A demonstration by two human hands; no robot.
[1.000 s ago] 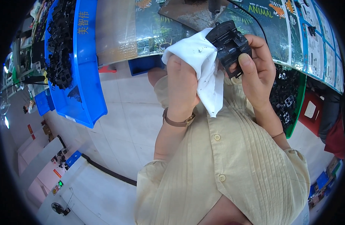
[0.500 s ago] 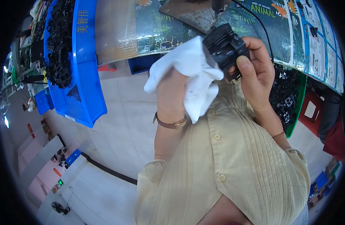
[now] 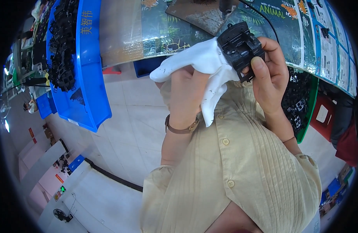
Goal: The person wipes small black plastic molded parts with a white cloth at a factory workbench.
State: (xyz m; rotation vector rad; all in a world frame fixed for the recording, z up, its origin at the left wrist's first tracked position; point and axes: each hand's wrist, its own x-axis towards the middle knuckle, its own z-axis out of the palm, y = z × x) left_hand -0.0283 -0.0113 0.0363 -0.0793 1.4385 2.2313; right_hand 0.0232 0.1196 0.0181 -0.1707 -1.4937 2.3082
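A black moulded plastic part [image 3: 241, 48], with slots and ridges on its face, is held up in front of the table edge. My right hand [image 3: 270, 75] grips it from its right side, thumb over the near face and fingers behind. A white cloth [image 3: 200, 56] is draped over my left hand [image 3: 185, 95], whose fingers are mostly covered by it. The cloth's right end presses against the left edge of the part, and one corner hangs down by my shirt.
A long blue bin [image 3: 89, 83] at left contains several black plastic parts [image 3: 62, 50]. The table [image 3: 120, 40] carries a worn metal plate [image 3: 196, 15] and a black cable [image 3: 273, 26]. A green crate [image 3: 312, 112] of black parts sits below its right edge, near a red stool [image 3: 323, 118].
My left hand and the cloth have shifted slightly right, and the cloth is drawn tighter toward the part. My right hand and the black part have also moved a little right.
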